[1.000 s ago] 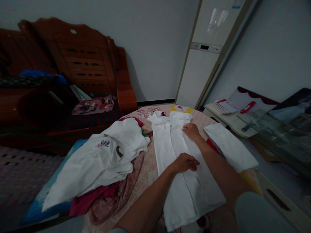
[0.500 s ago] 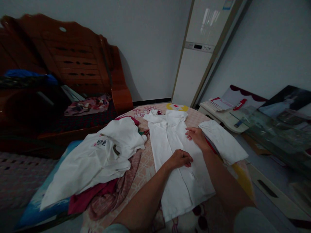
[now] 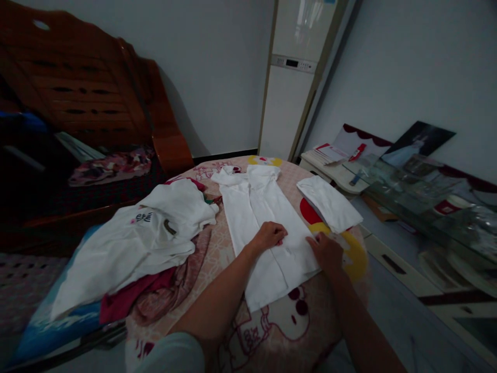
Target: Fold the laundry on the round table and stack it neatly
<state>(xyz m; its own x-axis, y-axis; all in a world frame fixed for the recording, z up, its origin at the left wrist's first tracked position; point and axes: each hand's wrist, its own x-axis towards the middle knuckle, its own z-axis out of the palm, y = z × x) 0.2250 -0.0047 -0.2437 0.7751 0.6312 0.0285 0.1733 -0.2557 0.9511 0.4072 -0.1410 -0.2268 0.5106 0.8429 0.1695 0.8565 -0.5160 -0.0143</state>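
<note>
Head view, spread garment: a long white cloth garment (image 3: 275, 207) with short sleeves, laid nearly flat on a round table under a pale pink patterned tablecloth (image 3: 215, 259); its sleeved end points away from the person, and a seam or fold line runs down its length.
Left hand: the person's left hand (image 3: 271, 234) is over the middle of the spread garment, back upward, fingers curled inward with only narrow gaps; whether they grip any fabric, I cannot tell.
Left arm: it slants in from the near left of the spread garment, forearm crossing its left edge, a pale grey-green sleeve (image 3: 174, 355) at the elbow end.
Right hand: the person's right hand (image 3: 326, 253) is at the right edge of the spread garment, towards the near end, turned inward; thumb and forefinger sit close together at the border, but I cannot tell whether cloth is pinched between them.
Right arm: the bare forearm rises from the near right of the spread garment, bent at the wrist.
Folded piece: a folded white cloth bundle (image 3: 330, 204) lies to the right of the spread garment, apart from it.
Heap: a crumpled white shirt with dark lettering (image 3: 124, 254) lies left of the spread garment, over a magenta cloth (image 3: 135, 295).
</note>
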